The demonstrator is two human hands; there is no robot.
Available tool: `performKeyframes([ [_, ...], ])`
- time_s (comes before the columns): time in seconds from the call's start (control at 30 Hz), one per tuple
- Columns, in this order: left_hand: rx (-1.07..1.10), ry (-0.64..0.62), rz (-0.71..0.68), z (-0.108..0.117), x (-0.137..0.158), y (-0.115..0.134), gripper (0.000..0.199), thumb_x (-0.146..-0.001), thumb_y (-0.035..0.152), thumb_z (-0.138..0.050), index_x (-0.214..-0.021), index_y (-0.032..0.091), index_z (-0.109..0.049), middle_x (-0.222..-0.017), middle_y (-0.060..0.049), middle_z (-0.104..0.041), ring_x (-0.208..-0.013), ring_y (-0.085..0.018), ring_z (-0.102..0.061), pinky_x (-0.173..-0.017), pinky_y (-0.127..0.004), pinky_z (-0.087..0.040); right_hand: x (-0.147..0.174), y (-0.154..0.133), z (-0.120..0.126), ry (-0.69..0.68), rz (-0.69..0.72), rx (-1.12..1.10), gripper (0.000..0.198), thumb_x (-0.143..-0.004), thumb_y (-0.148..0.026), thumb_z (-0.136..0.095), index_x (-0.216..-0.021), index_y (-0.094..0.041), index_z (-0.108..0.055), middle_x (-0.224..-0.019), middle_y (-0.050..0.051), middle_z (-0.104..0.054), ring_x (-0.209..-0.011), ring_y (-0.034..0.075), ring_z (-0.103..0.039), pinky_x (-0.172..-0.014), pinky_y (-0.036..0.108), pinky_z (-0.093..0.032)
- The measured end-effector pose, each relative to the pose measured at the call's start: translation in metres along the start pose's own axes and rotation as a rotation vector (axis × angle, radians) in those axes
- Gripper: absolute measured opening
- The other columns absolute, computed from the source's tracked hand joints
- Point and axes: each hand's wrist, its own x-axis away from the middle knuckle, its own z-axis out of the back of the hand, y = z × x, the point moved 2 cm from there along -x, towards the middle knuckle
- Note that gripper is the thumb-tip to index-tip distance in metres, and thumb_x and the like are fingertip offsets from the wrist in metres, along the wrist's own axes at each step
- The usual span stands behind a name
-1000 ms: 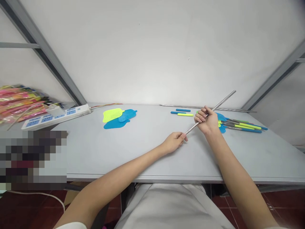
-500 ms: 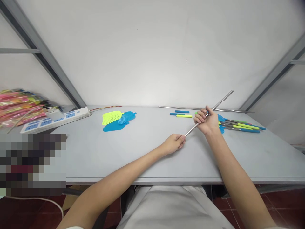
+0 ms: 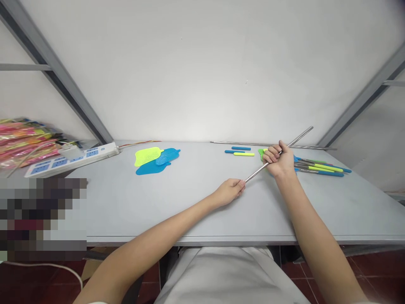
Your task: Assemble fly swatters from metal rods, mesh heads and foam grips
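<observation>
Currently, your left hand point(image 3: 230, 191) has its fingers closed on the lower end of a slim, shiny metal rod point(image 3: 257, 172), while your right hand point(image 3: 279, 161) curls its fingers around it farther up. The rod slants over the smooth grey table point(image 3: 142, 198). Just beyond your right hand lies a cluster of metal-shafted swatters with blue and yellow grips point(image 3: 325, 168).

Covered, masked or cropped
Cannot see the near end of the metal rod point(image 3: 300, 137) inside the left hand point(image 3: 230, 191), nor most of the swatter heads point(image 3: 261, 154) behind the right hand point(image 3: 280, 160); cannot see through the mosaic point(image 3: 38, 217) at lower left, nor follow the bagged pile point(image 3: 27, 141) past the edge.
</observation>
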Motion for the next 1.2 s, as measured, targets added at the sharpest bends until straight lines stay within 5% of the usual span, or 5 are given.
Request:
performKeyframes([
  [0.4, 0.138, 0.033, 0.077, 0.002, 0.007, 0.005, 0.033, -0.080, 0.043, -0.031, -0.060, 0.016, -0.035, -0.047, 0.008, -0.021, -0.039, -0.004, -0.017, -0.038, -0.018, -0.013, 0.008, 0.013, -0.013, -0.136, 0.016, 0.033, 0.043, -0.079, -0.026, -0.041, -0.048, -0.019, -0.012, -0.034, -0.009, -0.013, -0.027, 0.005, -0.015, -0.025, 0.017, -0.019],
  [0.93, 0.404, -0.183, 0.148, 0.004, 0.014, 0.015, 0.033, -0.081, 0.043, -0.033, -0.061, 0.016, -0.032, -0.047, 0.009, -0.013, -0.036, -0.003, -0.007, -0.034, -0.018, -0.005, 0.016, 0.017, -0.018, -0.284, 0.015, -0.007, 0.044, -0.082, -0.031, -0.037, -0.048, -0.018, -0.012, -0.034, -0.010, -0.008, -0.027, 0.005, -0.007, -0.026, 0.018, -0.011],
  [1.2, 0.451, -0.208, 0.176, 0.005, 0.013, 0.012, 0.034, -0.080, 0.044, -0.033, -0.060, 0.016, -0.031, -0.048, 0.009, -0.011, -0.038, -0.003, -0.006, -0.035, -0.017, -0.005, 0.020, 0.027, -0.023, -0.253, 0.000, 0.022, 0.045, -0.080, -0.031, -0.041, -0.048, -0.019, -0.013, -0.033, -0.010, -0.010, -0.026, 0.004, -0.010, -0.026, 0.017, -0.014],
])
